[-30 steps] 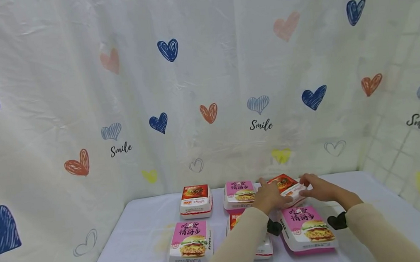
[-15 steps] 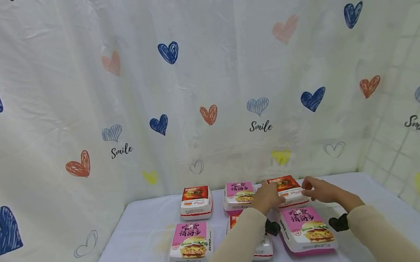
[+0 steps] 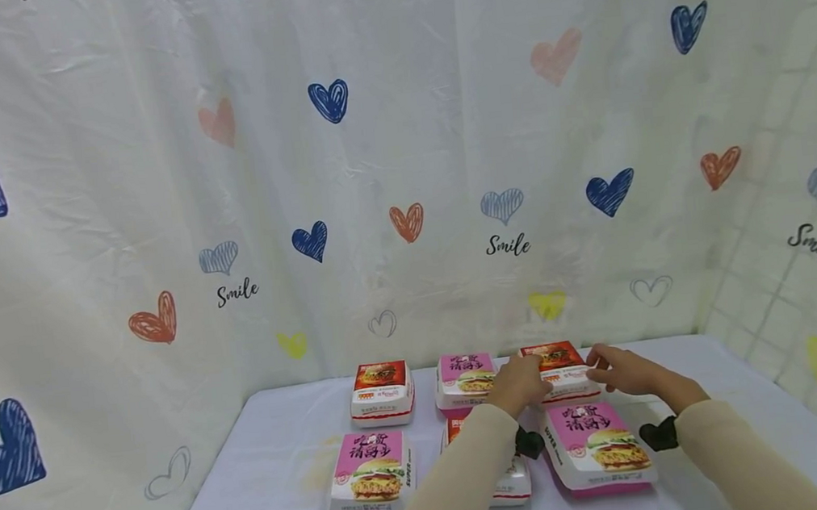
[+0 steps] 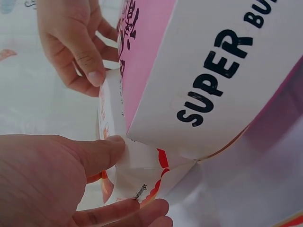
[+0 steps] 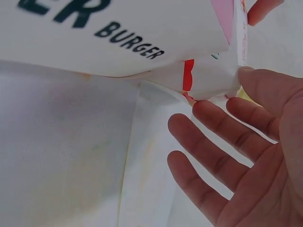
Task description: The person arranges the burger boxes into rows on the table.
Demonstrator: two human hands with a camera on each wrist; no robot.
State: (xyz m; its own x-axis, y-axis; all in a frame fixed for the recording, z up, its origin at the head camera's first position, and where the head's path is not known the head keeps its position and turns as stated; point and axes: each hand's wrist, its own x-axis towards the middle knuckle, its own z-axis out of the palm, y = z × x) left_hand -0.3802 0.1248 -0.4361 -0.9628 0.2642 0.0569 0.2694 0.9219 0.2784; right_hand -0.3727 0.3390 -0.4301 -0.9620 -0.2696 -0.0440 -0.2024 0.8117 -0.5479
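A red-and-white burger box (image 3: 565, 375) rests at the back right of the table, its lid shut. My left hand (image 3: 518, 387) holds its left side; in the left wrist view the thumb presses the box's front edge while fingers (image 4: 113, 213) curl along its side. At the right side, my right hand (image 3: 626, 370) has thumb and index finger at the box's corner (image 5: 215, 78), with the other fingers spread below. Just in front stands a pink-and-white burger box (image 3: 600, 449), whose printed side fills much of both wrist views.
Another red burger box (image 3: 382, 393) and a pink one (image 3: 463, 380) share the back row. In front are a pink box (image 3: 371, 477) and a red box (image 3: 512, 485), partly covered by my left sleeve (image 3: 450, 482). A heart-printed curtain (image 3: 426, 286) hangs behind the table (image 3: 267, 478).
One second ago the back right burger box was tilted and turned between my hands. It has since settled flat and squared with the row; my hands have barely moved in the last half second.
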